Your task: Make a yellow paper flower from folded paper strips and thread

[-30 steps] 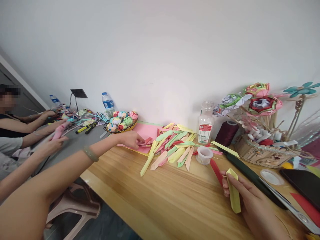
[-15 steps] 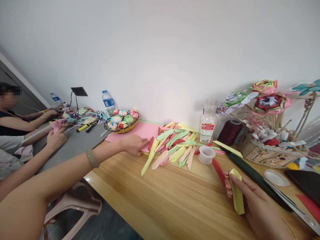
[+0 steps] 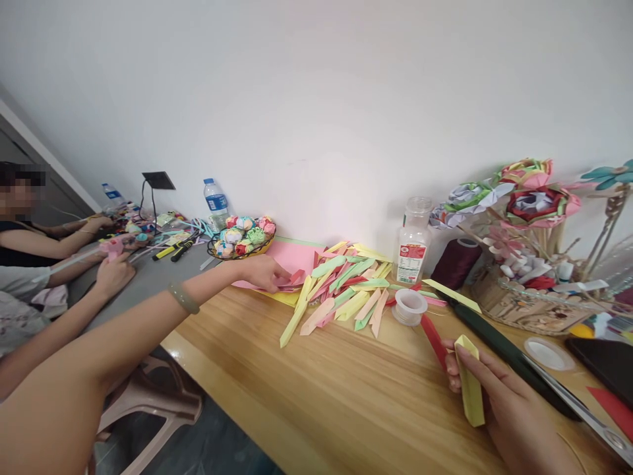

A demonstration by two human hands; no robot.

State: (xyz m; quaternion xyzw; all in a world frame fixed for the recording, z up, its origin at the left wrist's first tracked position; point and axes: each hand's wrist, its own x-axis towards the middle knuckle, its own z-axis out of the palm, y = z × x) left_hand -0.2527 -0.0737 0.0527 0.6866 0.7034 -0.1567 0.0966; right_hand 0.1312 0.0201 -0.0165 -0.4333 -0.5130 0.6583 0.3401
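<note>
My left hand (image 3: 264, 272), with a bangle on its wrist, reaches to the stack of pink paper (image 3: 294, 256) by the wall. Its fingers close on the near edge of the pink sheets, and a yellow sheet (image 3: 285, 296) shows underneath. My right hand (image 3: 494, 389) holds a folded yellow paper piece (image 3: 471, 389) between thumb and fingers, with a red paper strip (image 3: 433, 338) sticking out beside it. Between my hands lies a loose pile of folded paper strips (image 3: 346, 284) in several colours. A roll of clear tape (image 3: 410, 307) sits near the red strip.
A basket of paper balls (image 3: 242, 236) and a water bottle (image 3: 215, 201) stand left. A clear jar (image 3: 412, 244), thread spool (image 3: 455, 264), paper flowers (image 3: 539, 204) and scissors (image 3: 593, 422) are right. Co-workers' hands (image 3: 115, 272) work at the grey table.
My left hand has drawn the pink paper's near edge up and back, uncovering yellow beneath. My right hand keeps its hold on the yellow and red paper.
</note>
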